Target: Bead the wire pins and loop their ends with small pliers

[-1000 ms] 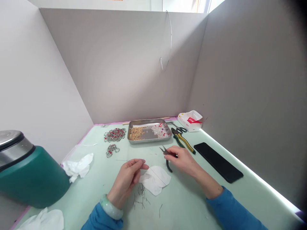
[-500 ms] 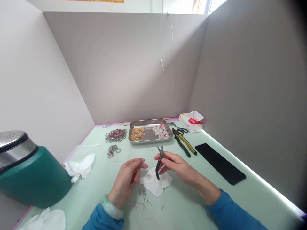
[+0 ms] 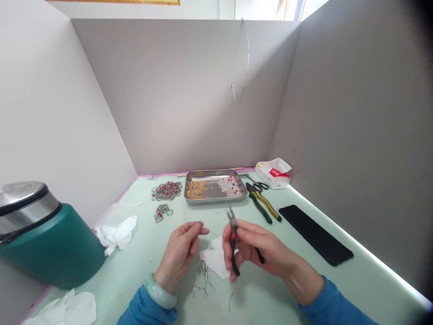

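Observation:
My left hand point(image 3: 182, 246) pinches one end of a thin wire point(image 3: 215, 234) that runs right toward my other hand. Black-handled pliers point(image 3: 233, 243) with red accents are in my right hand point(image 3: 260, 246), jaws pointing up and slightly blurred. Under and between the hands lies a white tissue point(image 3: 215, 257). Several short wire pieces point(image 3: 204, 282) are scattered just below it. Beyond the hands, a metal tray point(image 3: 216, 200) holds gold beads point(image 3: 197, 189) and clear and red beads point(image 3: 230, 186). Two heaps of beaded chain point(image 3: 167, 191) sit left of the tray.
A large green flask point(image 3: 57, 246) and crumpled tissues point(image 3: 117, 232) are at the left. On the right lie green-yellow pliers point(image 3: 264, 203), scissors point(image 3: 259, 185), a tissue pack point(image 3: 273, 173) and a black flat object point(image 3: 314, 234). Grey panels point(image 3: 189, 90) enclose the table.
My right hand has turned and moved slightly right, with the pliers now more upright and their handles spread. A length of wire now shows between my hands. The view has shifted slightly.

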Tool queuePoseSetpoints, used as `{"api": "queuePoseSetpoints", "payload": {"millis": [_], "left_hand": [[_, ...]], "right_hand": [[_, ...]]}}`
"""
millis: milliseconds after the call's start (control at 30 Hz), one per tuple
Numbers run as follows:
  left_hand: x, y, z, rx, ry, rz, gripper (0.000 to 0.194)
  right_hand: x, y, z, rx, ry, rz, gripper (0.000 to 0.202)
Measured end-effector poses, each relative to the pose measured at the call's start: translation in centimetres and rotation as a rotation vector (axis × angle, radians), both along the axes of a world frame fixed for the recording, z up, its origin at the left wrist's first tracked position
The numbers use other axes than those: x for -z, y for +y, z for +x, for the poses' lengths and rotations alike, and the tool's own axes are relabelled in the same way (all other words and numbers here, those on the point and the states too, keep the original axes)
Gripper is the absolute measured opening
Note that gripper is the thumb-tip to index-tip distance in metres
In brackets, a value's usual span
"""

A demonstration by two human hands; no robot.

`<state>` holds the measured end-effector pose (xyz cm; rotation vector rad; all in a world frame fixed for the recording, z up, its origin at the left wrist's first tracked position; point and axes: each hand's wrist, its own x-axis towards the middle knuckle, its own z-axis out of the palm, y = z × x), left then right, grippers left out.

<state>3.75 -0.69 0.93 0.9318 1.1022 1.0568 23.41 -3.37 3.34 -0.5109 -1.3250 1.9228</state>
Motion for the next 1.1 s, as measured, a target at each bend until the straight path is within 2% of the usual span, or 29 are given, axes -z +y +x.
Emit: {"api": "queuePoseSetpoints", "payload": {"millis": [67,200,267,433,667,1100], "left_hand": [[0.0,0.0,0.0,0.002,-0.019,0.001,0.026],[0.0,-0.1,0.1,-0.016,-0.054,0.028,0.023],[0.0,-0.3,0.2,-0.027,-0.058,0.034,0.022],[-0.4,-0.7,0.5,-0.045,-0.051,0.026,0.02],[-0.8,-1.0,0.8,-0.034,0.026,0.025,0.024],[-0.5,-1.2,1.0,-0.062,0.004,0.052,0.025]], "right_hand": [[0.6,-0.4,-1.0,-0.04,-0.115,-0.029,0.027],[2.1,-1.0,-3.3,0.056,-0.418,-0.047,0.022],[2.5,-1.1,-4.1,0.1,-0.5,-0.049,0.021],[2.8,-0.9,-4.5,0.238,-0.523,-0.021,0.02],[3.7,-0.5,-4.7,0.348,-0.528,-0.106,0.024],[3.5,-0.2,-5.4,0.406,-0.596,-0.065,0.022]]}}
